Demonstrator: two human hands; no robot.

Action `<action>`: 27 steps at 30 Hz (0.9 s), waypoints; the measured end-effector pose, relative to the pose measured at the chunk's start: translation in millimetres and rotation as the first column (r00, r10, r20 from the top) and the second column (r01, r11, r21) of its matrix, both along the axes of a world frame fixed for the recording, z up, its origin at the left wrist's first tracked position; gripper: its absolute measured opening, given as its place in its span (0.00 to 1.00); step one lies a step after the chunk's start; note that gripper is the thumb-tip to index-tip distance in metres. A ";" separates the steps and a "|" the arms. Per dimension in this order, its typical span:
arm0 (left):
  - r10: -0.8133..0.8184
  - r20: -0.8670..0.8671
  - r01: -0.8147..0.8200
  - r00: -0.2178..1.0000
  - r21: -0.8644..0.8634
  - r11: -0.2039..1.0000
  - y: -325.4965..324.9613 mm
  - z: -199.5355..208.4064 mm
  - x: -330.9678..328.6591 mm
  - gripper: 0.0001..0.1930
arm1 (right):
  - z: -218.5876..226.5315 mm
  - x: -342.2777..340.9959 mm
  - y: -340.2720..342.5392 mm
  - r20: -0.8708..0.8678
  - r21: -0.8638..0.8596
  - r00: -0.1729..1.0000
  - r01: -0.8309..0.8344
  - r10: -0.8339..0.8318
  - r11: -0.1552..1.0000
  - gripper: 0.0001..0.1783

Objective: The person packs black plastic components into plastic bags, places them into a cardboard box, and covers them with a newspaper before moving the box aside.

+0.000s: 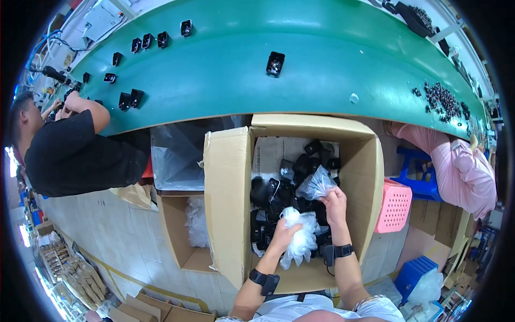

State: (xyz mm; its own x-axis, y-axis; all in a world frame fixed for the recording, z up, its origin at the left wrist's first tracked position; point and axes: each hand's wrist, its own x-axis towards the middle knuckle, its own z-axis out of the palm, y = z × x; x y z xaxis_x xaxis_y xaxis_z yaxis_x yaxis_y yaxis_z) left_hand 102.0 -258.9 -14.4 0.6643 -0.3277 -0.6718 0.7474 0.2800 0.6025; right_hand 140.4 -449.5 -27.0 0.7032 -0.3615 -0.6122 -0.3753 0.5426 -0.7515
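Both my hands are over an open cardboard box (225, 198) that holds many black plastic parts (273, 196). My left hand (285, 234) is closed on a bunch of crumpled clear plastic bags (301, 241). With pinched fingers, my right hand (335, 205) grips the edge of a plastic bag (315, 185); something dark shows through it, but its shape is unclear. Black bands with small boxes sit on both my wrists. Under my hands, part of the box's contents is hidden.
Beyond the box runs a green worktable (225, 70) with black housings (275, 64) and a pile of small dark parts (445, 102). Co-workers sit at left and right. A pink stool (394, 206), a blue stool (416, 170) and a lower box with plastic bags (197, 222) flank my box.
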 end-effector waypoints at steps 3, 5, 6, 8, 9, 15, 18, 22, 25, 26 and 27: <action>0.151 -0.029 -0.150 0.988 0.018 0.988 -5.0 2.7 0.8 0.11 | 2.8 -10.1 6.0 0.105 0.038 0.975 -0.198 0.193 0.979 0.06; 0.276 -0.139 -0.280 0.951 -0.006 0.960 -7.6 7.5 6.2 0.16 | 14.9 -14.2 16.1 0.160 -0.015 0.896 -0.417 0.414 0.909 0.06; 0.280 -0.138 -0.283 0.950 -0.001 0.959 -1.3 1.5 5.0 0.16 | 31.2 -15.2 22.2 0.174 0.083 0.884 -0.453 0.434 0.888 0.06; 0.233 -0.383 -0.287 0.894 -0.090 0.954 14.0 -8.4 7.6 0.20 | 36.0 -25.4 26.6 0.183 0.067 0.832 -0.542 0.524 0.838 0.04; 0.233 -0.378 -0.286 0.896 -0.090 0.954 14.5 -10.5 5.4 0.20 | 41.6 -28.9 27.3 0.173 0.073 0.815 -0.570 0.553 0.818 0.03; 0.474 -0.117 -0.482 0.873 -0.057 0.874 -1.8 11.4 11.5 0.13 | 44.4 -44.0 8.7 0.192 0.054 0.675 -0.732 0.713 0.679 0.05; 0.408 -0.011 -0.408 0.913 -0.061 0.911 4.8 -1.7 4.7 0.10 | 42.2 -51.7 5.6 0.187 0.032 0.630 -0.771 0.754 0.637 0.03; 0.407 0.033 -0.405 0.913 -0.057 0.913 5.6 -1.3 2.2 0.10 | 40.4 -52.4 3.6 0.113 -0.005 0.627 -0.775 0.770 0.632 0.02; 0.384 0.037 -0.383 0.922 -0.029 0.923 5.5 -1.6 3.8 0.12 | 40.0 -50.9 2.4 0.085 -0.006 0.673 -0.737 0.735 0.676 0.03; 0.392 0.007 -0.391 0.920 -0.053 0.919 5.5 1.9 7.3 0.13 | 42.0 -51.7 3.8 0.102 -0.002 0.686 -0.724 0.721 0.690 0.05; 0.398 -0.026 -0.399 0.917 -0.075 0.914 5.3 3.1 10.7 0.14 | 41.9 -49.4 2.4 0.120 0.005 0.684 -0.725 0.719 0.689 0.05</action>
